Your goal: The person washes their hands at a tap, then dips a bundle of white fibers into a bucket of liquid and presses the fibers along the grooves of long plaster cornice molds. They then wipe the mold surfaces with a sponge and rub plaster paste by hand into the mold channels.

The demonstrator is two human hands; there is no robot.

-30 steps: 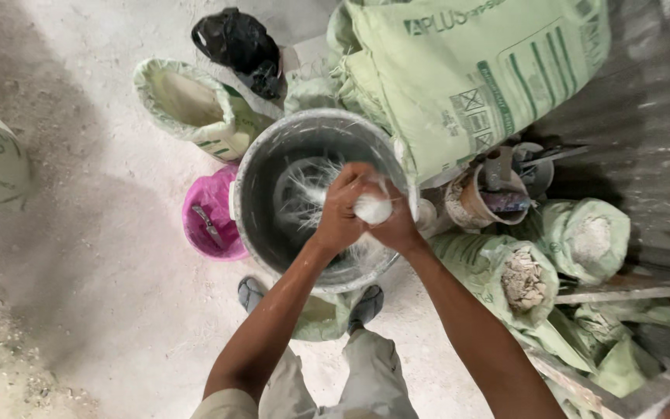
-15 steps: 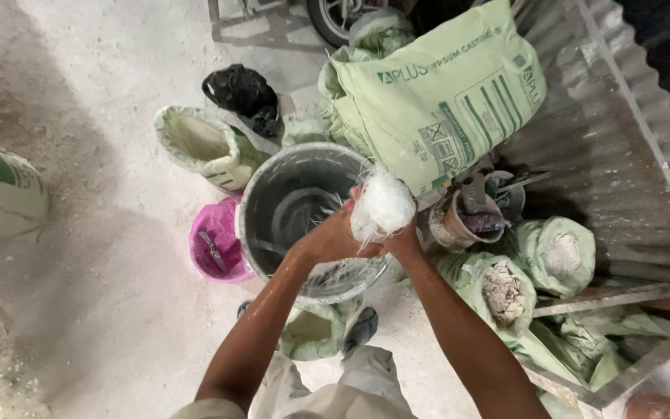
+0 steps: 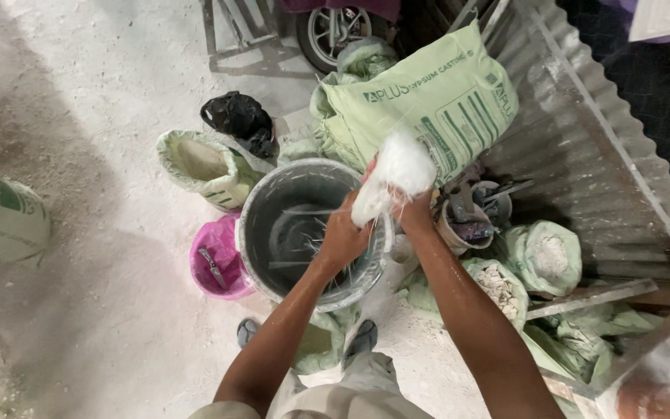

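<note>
A white, wet clump of fibre [image 3: 394, 177] hangs above the right rim of the round grey bucket [image 3: 273, 202], gripped between both hands: the left hand [image 3: 344, 237] closes on its lower end, the right hand [image 3: 416, 208] on its side. A small pink bucket [image 3: 205, 273] touches the grey one on the left; pale green sacks [image 3: 428, 97] crowd behind.

fibre wad [image 3: 397, 174]: lifted from bucket [image 3: 261, 233] mouth to above rim | both hands raised with it

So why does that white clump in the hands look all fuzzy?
Head view: the white clump is smeared by motion blur, while the grey bucket stays sharp; light is soft, and a broad shadow darkens the floor at left.
</note>
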